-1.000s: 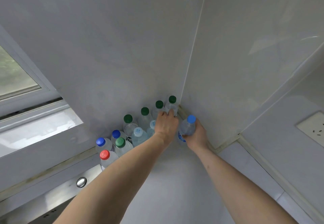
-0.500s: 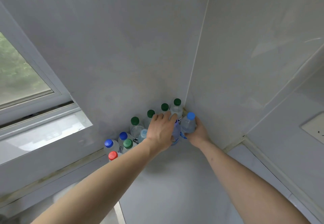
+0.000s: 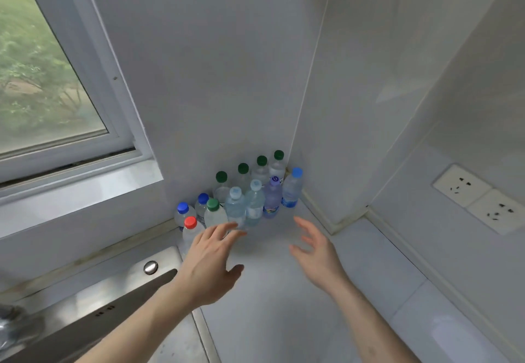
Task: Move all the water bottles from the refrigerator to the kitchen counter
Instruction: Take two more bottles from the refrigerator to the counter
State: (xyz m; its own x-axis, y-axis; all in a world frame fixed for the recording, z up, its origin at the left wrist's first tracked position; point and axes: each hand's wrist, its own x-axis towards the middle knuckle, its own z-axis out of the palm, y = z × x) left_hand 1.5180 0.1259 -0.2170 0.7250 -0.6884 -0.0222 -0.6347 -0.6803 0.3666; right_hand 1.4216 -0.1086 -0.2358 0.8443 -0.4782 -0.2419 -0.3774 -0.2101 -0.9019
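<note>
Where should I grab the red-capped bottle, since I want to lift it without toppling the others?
Judging by its pose, take the red-capped bottle by its neck just under the cap, coming from above and the front. It stands upright at the cluster's near-left edge, beside the sink, with the green-capped bottle and a blue-capped bottle close behind, so its body sides are crowded.

Twelve water bottles (image 3: 254, 203) (five green-capped)

We see soft, even daylight entering from the window (image 3: 48, 72) at upper left, leaving only faint shadows on the tabletop (image 3: 284, 306). Wide-angle distortion bends wall lines near the edges. Both hands look slightly motion-blurred; the steel sink (image 3: 85, 300) shows mild glare.
</note>
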